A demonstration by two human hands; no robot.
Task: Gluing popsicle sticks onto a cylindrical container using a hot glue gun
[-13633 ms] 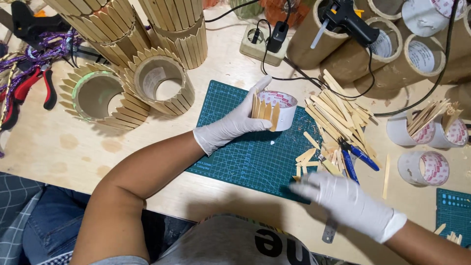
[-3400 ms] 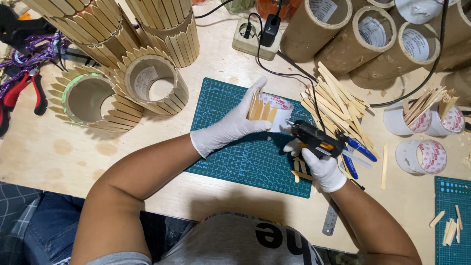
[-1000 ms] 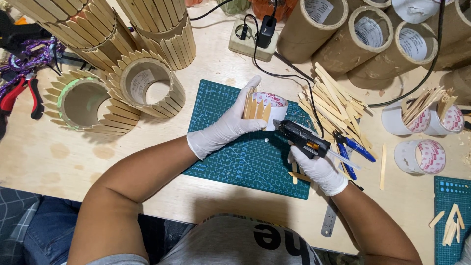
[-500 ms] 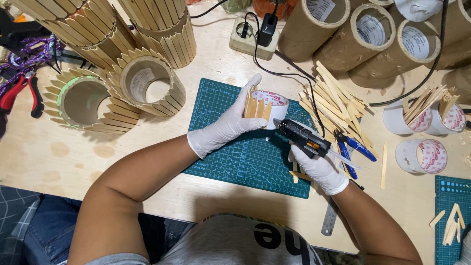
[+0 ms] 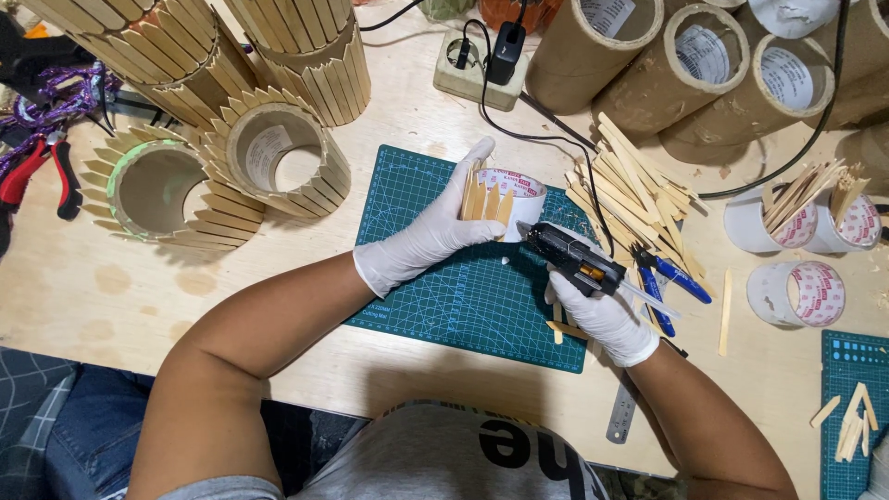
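My left hand [image 5: 428, 239], in a white glove, grips a small white tape roll [image 5: 519, 196] with several wooden sticks glued upright along its side. It rests on the green cutting mat [image 5: 435, 296]. My right hand [image 5: 604, 315], also gloved, holds a black glue gun [image 5: 572, 257] whose nozzle points at the roll's right side, almost touching it. A pile of loose wooden sticks [image 5: 634, 194] lies just right of the roll.
Stick-covered cardboard tubes [image 5: 278, 157] stand at the upper left, plain cardboard tubes [image 5: 685, 65] at the upper right. A power strip [image 5: 477, 67], blue pliers [image 5: 671, 278], white tape rolls [image 5: 796, 294], a steel ruler [image 5: 622, 417] and red pliers [image 5: 42, 171] lie around.
Over the last second the glue gun's nozzle has stayed close to the roll's right side, shifting slightly. My left hand keeps its hold on the roll.
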